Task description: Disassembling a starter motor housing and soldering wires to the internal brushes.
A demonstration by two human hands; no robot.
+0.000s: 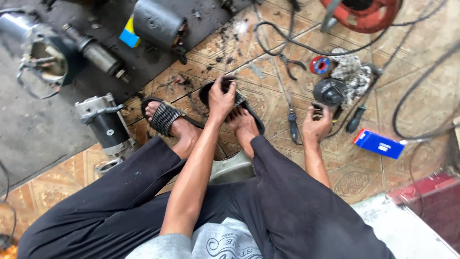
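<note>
I sit on a low seat with my feet in black sandals [165, 116] on a patterned tile floor [364, 172]. My left hand [221, 100] reaches forward over the right foot's sandal, its fingertips pinched on a small dark part [227, 79] at the toe end. My right hand [316, 127] is held lower to the right, fingers curled around a small dark metal piece [317, 110]. Just beyond that hand lie a round black motor part [329, 92] and a checked rag [352, 71].
Starter motors [109, 127] [158, 21] and an open housing [42, 53] lie on a dark mat [43, 129] to the left. Pliers [293, 61], a blue-handled screwdriver [292, 123], a solder spool [320, 64], a blue box [379, 143], a red reel [366, 13] and black cables [417, 91] litter the floor.
</note>
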